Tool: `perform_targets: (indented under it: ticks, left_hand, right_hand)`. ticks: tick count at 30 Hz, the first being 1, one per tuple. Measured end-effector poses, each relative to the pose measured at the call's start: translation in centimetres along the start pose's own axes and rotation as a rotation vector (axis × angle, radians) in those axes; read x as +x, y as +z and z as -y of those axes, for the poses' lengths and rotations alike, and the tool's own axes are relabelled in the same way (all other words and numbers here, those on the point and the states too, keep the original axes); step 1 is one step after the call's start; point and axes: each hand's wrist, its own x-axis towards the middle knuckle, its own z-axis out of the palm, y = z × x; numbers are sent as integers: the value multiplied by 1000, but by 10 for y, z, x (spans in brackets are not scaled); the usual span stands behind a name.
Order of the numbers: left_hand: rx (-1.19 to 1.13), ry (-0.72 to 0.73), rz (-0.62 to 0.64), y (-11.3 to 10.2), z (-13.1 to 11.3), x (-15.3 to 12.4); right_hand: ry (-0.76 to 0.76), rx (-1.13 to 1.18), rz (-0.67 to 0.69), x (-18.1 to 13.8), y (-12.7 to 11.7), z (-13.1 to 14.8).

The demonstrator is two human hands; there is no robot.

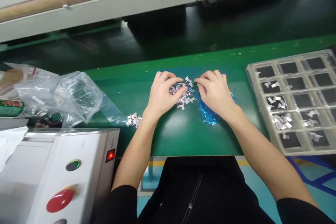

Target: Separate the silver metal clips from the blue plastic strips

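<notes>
A heap of small silver metal pieces (pixel 183 94) lies on the green table top (pixel 178 136). My left hand (pixel 161 92) rests on the heap's left side, its fingers curled and pinched over some pieces. My right hand (pixel 214 91) sits at the heap's right side, thumb and fingers pinched together near the top pieces. What each pinch holds is too small to make out. Under my right hand lies a tangle of blue shiny strips (pixel 208 113). A smaller cluster of silver pieces (pixel 133 120) lies to the left.
A clear compartment tray (pixel 296 101) with dark cells, some holding silver pieces, stands at the right. Crumpled clear plastic bags (pixel 76 98) lie at the left. A white machine box (pixel 65 168) with a red button and red lit switch stands at the near left.
</notes>
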Motion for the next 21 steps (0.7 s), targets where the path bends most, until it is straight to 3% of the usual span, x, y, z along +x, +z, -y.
perform_targets:
  ticks: [5, 10, 17, 21]
  left_hand:
    - [-10, 119, 188, 7, -1, -5]
    - [-104, 144, 188, 9, -4, -3]
    - [-424, -108, 145, -4, -25, 0]
    - [-548, -127, 135, -3, -32, -1]
  right_hand:
    - [-57, 66, -123, -8, 2, 1]
    - [-48, 130, -179, -10, -2, 4]
    - [-145, 429, -165, -7, -25, 18]
    - [-181, 480, -168, -8, -36, 24]
